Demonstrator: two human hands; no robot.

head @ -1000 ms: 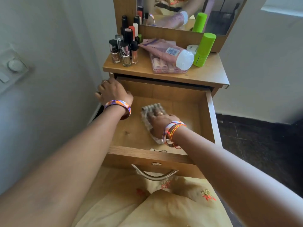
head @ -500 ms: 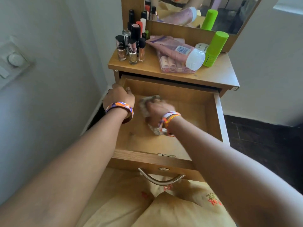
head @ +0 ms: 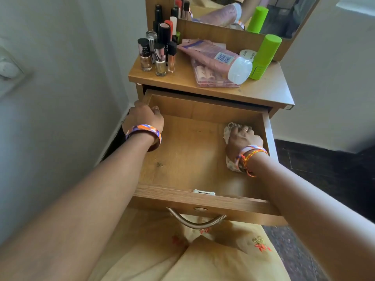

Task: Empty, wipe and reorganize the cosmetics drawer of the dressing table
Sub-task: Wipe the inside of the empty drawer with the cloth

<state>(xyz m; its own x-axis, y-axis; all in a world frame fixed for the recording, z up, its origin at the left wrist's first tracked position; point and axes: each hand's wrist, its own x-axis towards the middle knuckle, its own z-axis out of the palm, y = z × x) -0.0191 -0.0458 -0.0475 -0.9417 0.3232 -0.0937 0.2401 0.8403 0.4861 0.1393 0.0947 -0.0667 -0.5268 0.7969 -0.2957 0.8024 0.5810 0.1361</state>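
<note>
The wooden drawer (head: 194, 196) of the dressing table is pulled out and holds nothing but a cloth. My right hand (head: 242, 141) presses a pale crumpled cloth (head: 230, 129) onto the drawer floor beside the right wall. My left hand (head: 144, 116) grips the rim of the drawer's left wall near the back corner. On the tabletop (head: 182, 79) stand several nail polish bottles and lip tubes (head: 160, 51), a pink tube with a white cap (head: 215, 57), a clear flat case (head: 209, 78), a small white jar (head: 246, 54) and a green bottle (head: 263, 57).
A mirror (head: 247, 13) rises behind the tabletop. A white wall with a switch plate (head: 8, 67) runs close on the left. Dark floor (head: 324, 171) lies to the right. A metal handle (head: 195, 221) curves from the drawer front, above my yellow clothing (head: 192, 256).
My right hand has swept the cloth from the drawer's left-centre across to the right wall. My left hand has stayed on the left rim.
</note>
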